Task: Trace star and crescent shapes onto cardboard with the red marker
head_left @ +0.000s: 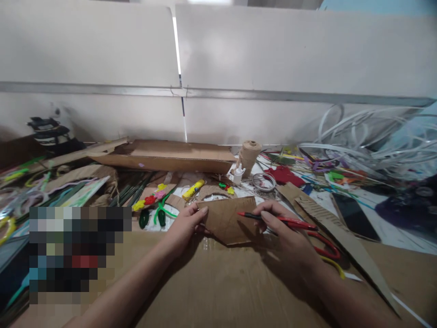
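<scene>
My left hand (188, 228) pinches the left edge of a small piece of brown cardboard (228, 223), held up above a larger cardboard sheet (218, 287). Faint lines seem to mark its face. In my right hand (282, 228) is a red and black pen (293, 222), its red tip pointing left over the cardboard piece. Some fingers of my right hand are hidden behind the piece's right edge. Beyond the piece lie a cardboard ring (211, 190), a yellow glue stick (193, 190) and small colourful pipe-cleaner flowers (150, 199).
A twine spool (250, 157), a white glue bottle (238, 174) and a wire coil (263, 181) stand behind. Red-handled scissors (324, 246), cardboard strips (341, 241) and a dark phone (355, 216) lie right. A long cardboard tray (164, 163) sits by the white partition.
</scene>
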The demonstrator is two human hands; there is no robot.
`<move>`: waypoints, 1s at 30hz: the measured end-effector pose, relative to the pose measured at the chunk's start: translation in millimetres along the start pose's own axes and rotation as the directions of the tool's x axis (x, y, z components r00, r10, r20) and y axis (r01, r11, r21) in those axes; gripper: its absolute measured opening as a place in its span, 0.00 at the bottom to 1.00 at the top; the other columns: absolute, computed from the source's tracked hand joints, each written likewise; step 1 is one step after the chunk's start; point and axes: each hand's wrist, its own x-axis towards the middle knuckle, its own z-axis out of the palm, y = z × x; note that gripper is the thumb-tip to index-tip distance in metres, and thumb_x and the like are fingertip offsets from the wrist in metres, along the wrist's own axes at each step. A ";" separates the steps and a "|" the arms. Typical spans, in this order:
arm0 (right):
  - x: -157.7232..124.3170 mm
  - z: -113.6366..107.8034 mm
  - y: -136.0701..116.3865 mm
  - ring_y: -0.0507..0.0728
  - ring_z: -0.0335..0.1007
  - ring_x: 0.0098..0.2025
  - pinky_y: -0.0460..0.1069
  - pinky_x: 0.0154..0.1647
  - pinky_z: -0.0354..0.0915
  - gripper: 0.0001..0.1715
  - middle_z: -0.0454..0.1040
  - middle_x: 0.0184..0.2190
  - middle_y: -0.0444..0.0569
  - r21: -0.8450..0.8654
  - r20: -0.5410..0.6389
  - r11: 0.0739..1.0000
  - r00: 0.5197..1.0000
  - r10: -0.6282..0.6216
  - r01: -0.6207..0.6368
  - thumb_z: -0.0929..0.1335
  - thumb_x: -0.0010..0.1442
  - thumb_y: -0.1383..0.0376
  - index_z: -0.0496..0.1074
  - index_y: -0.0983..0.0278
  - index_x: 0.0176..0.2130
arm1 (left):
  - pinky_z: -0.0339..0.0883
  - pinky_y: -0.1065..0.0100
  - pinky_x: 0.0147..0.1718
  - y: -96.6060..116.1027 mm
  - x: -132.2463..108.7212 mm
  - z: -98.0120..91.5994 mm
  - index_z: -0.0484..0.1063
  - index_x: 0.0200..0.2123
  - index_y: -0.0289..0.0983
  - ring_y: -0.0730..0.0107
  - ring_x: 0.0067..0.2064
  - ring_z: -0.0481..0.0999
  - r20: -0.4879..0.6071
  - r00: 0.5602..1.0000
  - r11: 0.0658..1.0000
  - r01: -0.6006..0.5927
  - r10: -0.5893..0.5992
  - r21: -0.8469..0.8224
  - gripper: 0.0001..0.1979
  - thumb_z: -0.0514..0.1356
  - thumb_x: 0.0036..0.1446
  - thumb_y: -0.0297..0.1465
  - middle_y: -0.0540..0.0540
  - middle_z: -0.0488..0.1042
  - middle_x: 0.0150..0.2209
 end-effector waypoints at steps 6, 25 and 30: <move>-5.4 -1.9 13.4 0.58 0.68 0.32 0.52 0.33 0.62 0.17 0.75 0.29 0.45 0.086 0.060 0.993 0.995 0.074 -0.079 0.71 0.71 0.49 0.78 0.58 0.38 | 0.80 0.67 0.30 -1.4 1.5 -1.0 0.81 0.45 0.36 0.64 0.35 0.81 -0.007 1.000 1.000 0.000 0.000 0.017 0.26 0.78 0.50 0.48 0.41 0.82 0.41; -22.5 16.9 3.8 0.57 0.71 0.32 0.50 0.31 0.62 0.08 0.78 0.31 0.45 -0.095 0.254 0.994 0.964 0.076 -0.053 0.73 0.66 0.56 0.80 0.57 0.39 | 0.77 0.68 0.30 2.5 -2.0 5.7 0.80 0.43 0.37 0.65 0.33 0.79 -0.028 1.000 0.999 0.000 -0.001 -0.050 0.23 0.78 0.50 0.44 0.42 0.82 0.39; -22.3 17.6 3.3 0.57 0.71 0.32 0.50 0.31 0.63 0.08 0.78 0.31 0.44 -0.086 0.219 0.996 0.974 0.053 -0.034 0.73 0.66 0.56 0.80 0.57 0.38 | 0.75 0.69 0.31 1.7 -1.7 4.3 0.81 0.44 0.36 0.64 0.36 0.79 -0.037 0.999 0.999 -0.004 0.002 -0.036 0.23 0.78 0.51 0.44 0.42 0.82 0.40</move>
